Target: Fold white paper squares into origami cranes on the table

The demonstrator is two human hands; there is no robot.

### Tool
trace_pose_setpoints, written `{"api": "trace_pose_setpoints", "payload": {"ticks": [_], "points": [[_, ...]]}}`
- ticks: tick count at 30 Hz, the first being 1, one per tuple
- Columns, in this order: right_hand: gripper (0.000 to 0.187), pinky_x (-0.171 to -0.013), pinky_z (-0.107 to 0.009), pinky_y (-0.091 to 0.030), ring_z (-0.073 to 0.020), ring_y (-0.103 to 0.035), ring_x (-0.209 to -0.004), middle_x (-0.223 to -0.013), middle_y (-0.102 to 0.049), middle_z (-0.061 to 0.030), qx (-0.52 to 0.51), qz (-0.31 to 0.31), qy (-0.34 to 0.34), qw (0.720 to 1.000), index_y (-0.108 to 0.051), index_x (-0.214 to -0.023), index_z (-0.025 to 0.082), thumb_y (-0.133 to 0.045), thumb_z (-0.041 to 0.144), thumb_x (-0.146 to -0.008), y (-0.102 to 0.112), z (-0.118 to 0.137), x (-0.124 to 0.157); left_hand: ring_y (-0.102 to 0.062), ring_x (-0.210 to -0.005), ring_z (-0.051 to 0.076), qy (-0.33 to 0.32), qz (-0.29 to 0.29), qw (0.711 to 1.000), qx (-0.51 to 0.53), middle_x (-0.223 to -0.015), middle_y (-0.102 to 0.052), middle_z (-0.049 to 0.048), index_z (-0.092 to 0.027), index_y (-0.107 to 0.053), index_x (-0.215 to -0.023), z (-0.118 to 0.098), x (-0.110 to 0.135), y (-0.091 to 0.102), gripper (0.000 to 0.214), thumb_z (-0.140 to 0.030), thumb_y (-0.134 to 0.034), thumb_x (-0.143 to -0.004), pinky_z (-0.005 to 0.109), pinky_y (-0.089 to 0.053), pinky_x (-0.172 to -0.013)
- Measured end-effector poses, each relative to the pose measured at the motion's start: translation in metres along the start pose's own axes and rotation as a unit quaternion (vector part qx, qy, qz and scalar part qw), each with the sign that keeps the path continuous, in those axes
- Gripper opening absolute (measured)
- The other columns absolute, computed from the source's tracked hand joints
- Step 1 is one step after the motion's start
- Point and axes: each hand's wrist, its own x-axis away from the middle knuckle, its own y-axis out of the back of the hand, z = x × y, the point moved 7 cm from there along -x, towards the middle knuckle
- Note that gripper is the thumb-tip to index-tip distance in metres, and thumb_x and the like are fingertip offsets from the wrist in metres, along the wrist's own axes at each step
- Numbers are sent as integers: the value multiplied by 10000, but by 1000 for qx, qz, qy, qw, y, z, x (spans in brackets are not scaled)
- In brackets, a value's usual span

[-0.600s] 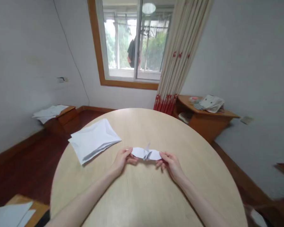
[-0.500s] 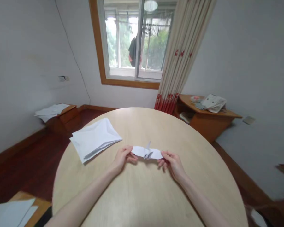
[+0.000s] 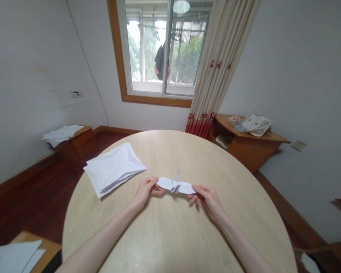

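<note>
A white folded paper crane [image 3: 175, 185] is stretched out sideways between my two hands, just above the round table. Its two wings spread left and right, and a thin pointed tip stands up from its middle. My left hand [image 3: 146, 190] pinches the left wing's end between thumb and fingers. The right wing's end is pinched the same way by my right hand [image 3: 207, 197]. Left of the crane, a stack of creased white paper sheets [image 3: 116, 165] lies on the round wooden table [image 3: 170, 235], a short way from my left hand.
Behind the table are a window [image 3: 161, 49] and a long curtain [image 3: 218, 68]. A corner desk [image 3: 250, 148] at the right bears a cloth-like bundle [image 3: 256, 124]. Papers lie on a small drawer cabinet [image 3: 83, 143] at the left and on a wooden surface [image 3: 49, 248] at the lower left.
The paper crane's wings look slightly flatter and the crane tilts a little, its right side lower. Both hands keep their pinch and have shifted only slightly.
</note>
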Motion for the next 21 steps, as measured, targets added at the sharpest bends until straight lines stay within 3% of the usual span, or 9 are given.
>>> {"api": "trace_pose_setpoints", "payload": {"ticks": [8, 10, 12, 14, 17, 19, 21], "points": [[415, -290, -153, -340, -133, -611, -403, -650, -720, -144, 9, 37, -22, 999, -699, -680, 71, -762, 478, -630, -14, -3, 6, -660, -716, 211, -77, -60, 993, -68, -765, -642, 33, -181, -504, -883, -9, 6, 1, 372, -508, -637, -767, 359, -576, -607], [407, -289, -151, -335, -119, -595, -388, -654, -723, -144, 8, 36, -22, 999, -708, -698, 71, -748, 472, -645, -16, -3, 7, -630, -875, 236, -114, -85, 985, -97, -915, -623, 61, -194, -515, -952, -19, 12, 3, 343, -491, -600, -804, 403, -558, -714], [385, -293, -150, -339, -119, -600, -394, -674, -729, -145, -1, 27, -24, 999, -716, -725, 73, -740, 451, -654, -16, -4, 7, -513, -1111, 258, -171, -111, 969, -143, -1106, -562, 82, -205, -559, -943, -33, 22, 3, 266, -422, -627, -803, 446, -451, -936], [363, -304, -148, -360, -130, -625, -425, -724, -739, -153, -14, 18, -28, 999, -720, -760, 77, -740, 423, -654, -16, -6, 7, -458, -1148, 274, -298, -110, 897, -306, -1144, -530, 91, -206, -586, -881, -55, 37, -9, 166, -369, -562, -861, 491, -362, -1001], [351, -325, -147, -397, -146, -657, -470, -803, -745, -171, -25, 16, -45, 999, -724, -806, 76, -745, 388, -648, -18, -9, 8, -469, -1095, 264, -388, -74, 818, -418, -1152, -518, 88, -205, -584, -836, -62, 52, -29, 117, -301, -546, -891, 447, -394, -937], [349, -332, -148, -411, -150, -666, -484, -821, -744, -178, -28, 23, -58, 998, -726, -831, 72, -740, 374, -656, -22, -12, 9, -483, -1064, 255, -410, -52, 789, -456, -1146, -524, 86, -209, -591, -877, -58, 57, -38, 67, -265, -557, -891, 419, -409, -900], [350, -336, -150, -420, -157, -672, -494, -822, -743, -181, -30, 33, -67, 997, -727, -838, 70, -732, 375, -665, -26, -13, 11, -496, -1035, 249, -410, -58, 778, -472, -1128, -536, 88, -206, -585, -936, -55, 56, -39, 59, -231, -563, -887, 406, -419, -877]]}}
